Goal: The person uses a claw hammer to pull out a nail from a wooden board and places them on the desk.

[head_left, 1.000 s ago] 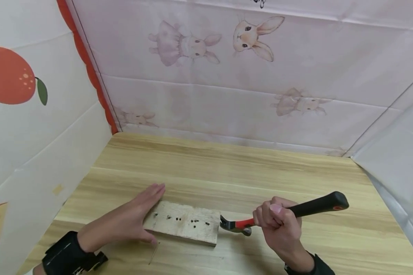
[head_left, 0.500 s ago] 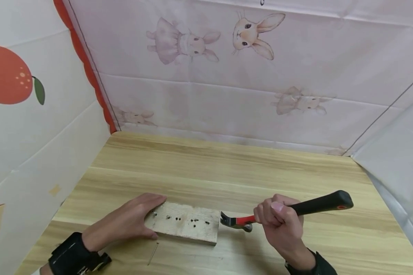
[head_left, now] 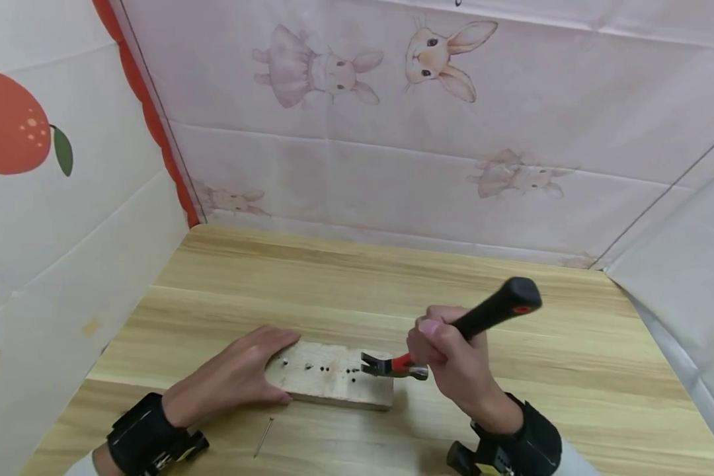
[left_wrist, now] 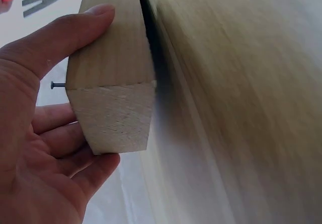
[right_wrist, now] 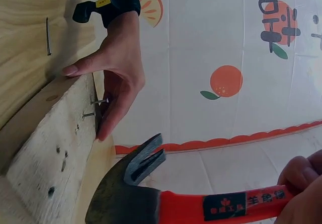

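Note:
A pale wooden block (head_left: 333,391) with several dark holes in its top lies near the table's front. My left hand (head_left: 232,373) grips its left end, thumb on the near side and fingers on the far side. Two nails (right_wrist: 89,115) stick out of the block beside that hand; one nail (left_wrist: 59,85) also shows in the left wrist view. My right hand (head_left: 452,350) holds a claw hammer (head_left: 496,309) by its red and black handle. The hammer's head is over the block's right end, claw toward the left; contact cannot be told.
On the wooden table (head_left: 357,297), a loose nail (head_left: 264,436) lies in front of the block. A printed cloth wall (head_left: 333,172) rises along the back, with white sheets at the left and right. Each wrist wears a black strapped camera (head_left: 149,436).
The left hand has closed on the block's end, and both have shifted right. The hammer has moved left from beside the block to over its right end, its handle tilting up more.

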`<state>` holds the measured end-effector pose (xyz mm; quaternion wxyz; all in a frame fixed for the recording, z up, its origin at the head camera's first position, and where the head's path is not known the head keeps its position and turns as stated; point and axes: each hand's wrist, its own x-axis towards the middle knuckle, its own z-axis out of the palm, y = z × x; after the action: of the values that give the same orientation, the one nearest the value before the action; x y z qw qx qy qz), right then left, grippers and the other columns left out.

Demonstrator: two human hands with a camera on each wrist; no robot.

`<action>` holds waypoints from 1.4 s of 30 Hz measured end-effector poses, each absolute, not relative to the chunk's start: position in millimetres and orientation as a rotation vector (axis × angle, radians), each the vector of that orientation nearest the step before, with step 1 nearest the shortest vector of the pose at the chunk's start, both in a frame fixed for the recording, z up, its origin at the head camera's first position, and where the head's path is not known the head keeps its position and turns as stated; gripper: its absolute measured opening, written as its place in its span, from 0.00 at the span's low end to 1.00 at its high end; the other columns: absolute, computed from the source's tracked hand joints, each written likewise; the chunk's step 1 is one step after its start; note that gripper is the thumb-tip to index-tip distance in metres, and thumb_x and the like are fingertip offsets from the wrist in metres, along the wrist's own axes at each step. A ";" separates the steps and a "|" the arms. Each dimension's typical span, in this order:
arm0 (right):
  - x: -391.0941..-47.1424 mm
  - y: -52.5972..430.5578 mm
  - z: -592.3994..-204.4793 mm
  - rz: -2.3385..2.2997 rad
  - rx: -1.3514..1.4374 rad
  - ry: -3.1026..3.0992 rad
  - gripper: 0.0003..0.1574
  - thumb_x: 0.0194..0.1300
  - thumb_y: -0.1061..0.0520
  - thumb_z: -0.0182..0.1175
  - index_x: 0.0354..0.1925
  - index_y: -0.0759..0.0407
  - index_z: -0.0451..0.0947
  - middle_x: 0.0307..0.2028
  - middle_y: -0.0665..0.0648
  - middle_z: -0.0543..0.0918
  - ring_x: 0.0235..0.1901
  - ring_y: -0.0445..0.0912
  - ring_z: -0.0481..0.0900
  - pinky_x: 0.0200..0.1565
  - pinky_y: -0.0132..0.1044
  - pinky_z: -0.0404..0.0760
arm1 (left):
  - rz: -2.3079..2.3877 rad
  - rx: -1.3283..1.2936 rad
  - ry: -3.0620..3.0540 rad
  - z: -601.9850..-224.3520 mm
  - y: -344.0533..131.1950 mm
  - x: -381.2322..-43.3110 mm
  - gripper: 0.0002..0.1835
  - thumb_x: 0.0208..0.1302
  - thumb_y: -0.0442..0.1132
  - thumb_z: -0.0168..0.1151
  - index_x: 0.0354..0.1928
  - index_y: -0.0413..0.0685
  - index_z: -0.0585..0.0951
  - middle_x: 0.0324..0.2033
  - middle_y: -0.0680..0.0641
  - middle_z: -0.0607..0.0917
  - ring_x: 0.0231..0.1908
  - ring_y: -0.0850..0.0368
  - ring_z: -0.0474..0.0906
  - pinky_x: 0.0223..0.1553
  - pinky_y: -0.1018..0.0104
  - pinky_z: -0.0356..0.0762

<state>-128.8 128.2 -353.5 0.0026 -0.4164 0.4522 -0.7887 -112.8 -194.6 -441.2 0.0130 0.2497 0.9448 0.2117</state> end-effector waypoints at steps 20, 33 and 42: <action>-145.4 83.6 -353.0 -1.881 -0.832 2.095 0.26 0.68 0.60 0.53 0.14 0.63 0.59 0.12 0.48 0.59 0.12 0.41 0.55 0.19 0.35 0.56 | 0.699 1.009 2.918 -446.6 -161.9 -125.1 0.50 0.43 0.57 0.86 0.68 0.43 0.78 0.60 0.47 0.85 0.61 0.52 0.80 0.57 0.58 0.84; -151.7 67.6 -349.0 -1.621 -0.647 2.247 0.21 0.69 0.57 0.53 0.18 0.57 0.71 0.11 0.47 0.58 0.12 0.43 0.53 0.21 0.34 0.56 | 0.709 0.965 2.861 -446.7 -153.7 -128.7 0.48 0.45 0.55 0.85 0.68 0.42 0.78 0.60 0.46 0.85 0.60 0.52 0.80 0.56 0.58 0.85; -154.0 54.3 -352.3 -1.544 -0.670 2.237 0.21 0.67 0.58 0.53 0.17 0.55 0.72 0.13 0.46 0.58 0.14 0.44 0.52 0.23 0.34 0.56 | 0.734 0.920 2.809 -448.3 -152.3 -127.9 0.46 0.44 0.54 0.86 0.67 0.48 0.79 0.55 0.53 0.86 0.56 0.60 0.78 0.52 0.63 0.84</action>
<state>-154.0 54.3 -352.3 0.1702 -0.2358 0.7873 -0.5436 -127.9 -152.3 -448.3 0.0480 0.3018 0.9212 0.2408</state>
